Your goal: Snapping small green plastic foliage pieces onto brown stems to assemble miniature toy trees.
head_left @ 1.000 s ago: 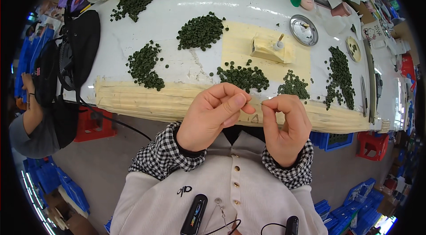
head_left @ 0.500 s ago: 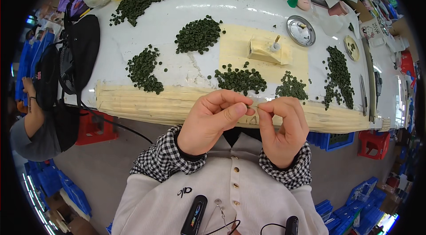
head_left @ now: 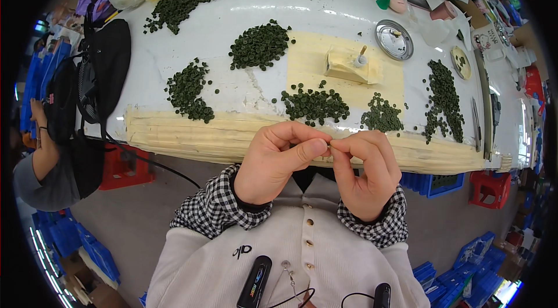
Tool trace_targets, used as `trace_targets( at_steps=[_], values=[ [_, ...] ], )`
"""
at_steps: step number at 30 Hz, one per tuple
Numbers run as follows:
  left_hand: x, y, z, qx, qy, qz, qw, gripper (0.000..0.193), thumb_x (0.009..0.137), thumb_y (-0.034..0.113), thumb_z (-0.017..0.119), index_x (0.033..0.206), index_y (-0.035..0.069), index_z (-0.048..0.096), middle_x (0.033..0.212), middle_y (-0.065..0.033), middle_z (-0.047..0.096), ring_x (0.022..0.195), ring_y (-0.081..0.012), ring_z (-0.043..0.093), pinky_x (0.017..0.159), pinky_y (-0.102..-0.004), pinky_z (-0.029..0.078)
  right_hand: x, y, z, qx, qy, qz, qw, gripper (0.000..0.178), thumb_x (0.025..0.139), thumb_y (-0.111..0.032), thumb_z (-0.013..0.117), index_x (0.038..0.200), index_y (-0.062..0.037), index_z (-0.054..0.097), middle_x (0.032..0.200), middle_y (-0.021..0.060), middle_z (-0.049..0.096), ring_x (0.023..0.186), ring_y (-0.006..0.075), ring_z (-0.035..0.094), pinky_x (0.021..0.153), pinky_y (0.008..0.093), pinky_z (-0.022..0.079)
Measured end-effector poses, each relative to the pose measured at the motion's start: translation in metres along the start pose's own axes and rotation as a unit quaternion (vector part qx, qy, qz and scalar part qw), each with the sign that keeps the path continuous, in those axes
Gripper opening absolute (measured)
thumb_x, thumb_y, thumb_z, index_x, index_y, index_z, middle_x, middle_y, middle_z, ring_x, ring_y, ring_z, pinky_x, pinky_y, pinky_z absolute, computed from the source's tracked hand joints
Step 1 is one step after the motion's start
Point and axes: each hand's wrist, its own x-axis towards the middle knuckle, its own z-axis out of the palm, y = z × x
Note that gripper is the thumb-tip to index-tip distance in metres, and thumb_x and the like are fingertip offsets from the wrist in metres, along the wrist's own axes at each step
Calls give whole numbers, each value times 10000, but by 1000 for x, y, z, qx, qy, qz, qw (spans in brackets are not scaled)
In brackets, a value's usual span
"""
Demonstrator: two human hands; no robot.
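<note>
My left hand [head_left: 274, 162] is closed in a pinch, thumb against the bent forefinger, on a small dark green piece that my fingers almost wholly hide. My right hand [head_left: 370, 171] pinches too, its fingertips touching those of the left; what it holds is too small to make out. Both hands hover over the table's taped front edge. Just beyond them lie a pile of small round dark green pieces [head_left: 315, 105] and, to its right, a looser pile of smaller green pieces [head_left: 382, 114].
Behind the piles a tape-wrapped block [head_left: 351, 66] carries a short upright peg. More green piles [head_left: 260, 46] spread left and far left. A round metal lid [head_left: 394, 40], a shallow dish [head_left: 460, 63] and tweezers [head_left: 475, 125] lie right. At the left hangs a black bag [head_left: 107, 69]; a co-worker's arm [head_left: 43, 139] shows beyond.
My right hand has moved slightly left, closing the small gap between the fingertips. The little dark piece seen in my left fingers is now mostly covered.
</note>
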Motion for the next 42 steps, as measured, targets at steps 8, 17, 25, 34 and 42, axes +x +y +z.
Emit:
trace_targets(
  at_steps=[8,17,25,34,42],
  values=[
    [-1,1,-1,-37,-7,-21,999,158,871,67,607,994,-27,635,836,-39,639,577,-3,406,482,-153,297,1,3,-3,23,-18,-25,999,208,675,99,682,859,15,638,775,93,588,636,205,572,539,272,460],
    [-3,11,4,73,-7,11,997,119,857,45,618,970,9,631,856,-37,644,673,-39,515,563,-167,394,3,2,-13,81,-63,42,994,198,687,94,683,861,3,657,786,86,604,645,168,580,558,252,467],
    [-1,6,-2,6,-63,-21,998,127,841,80,648,932,-9,644,876,-75,664,813,-94,600,730,-210,473,3,7,-16,149,-76,66,984,171,696,77,689,847,6,651,768,88,611,640,157,581,555,236,457],
    [-2,9,-2,20,-67,-48,996,117,849,107,647,907,6,641,828,-55,659,702,-53,556,623,-176,436,10,-1,-24,65,-111,15,992,173,690,74,695,845,7,658,764,77,611,632,147,582,539,240,459],
    [-2,7,-3,38,-73,-35,996,99,847,83,643,888,-6,631,826,-67,658,730,-75,578,651,-193,457,11,0,-27,134,-120,65,982,195,675,83,703,846,-2,661,766,85,600,639,162,585,545,242,463]
  ],
)
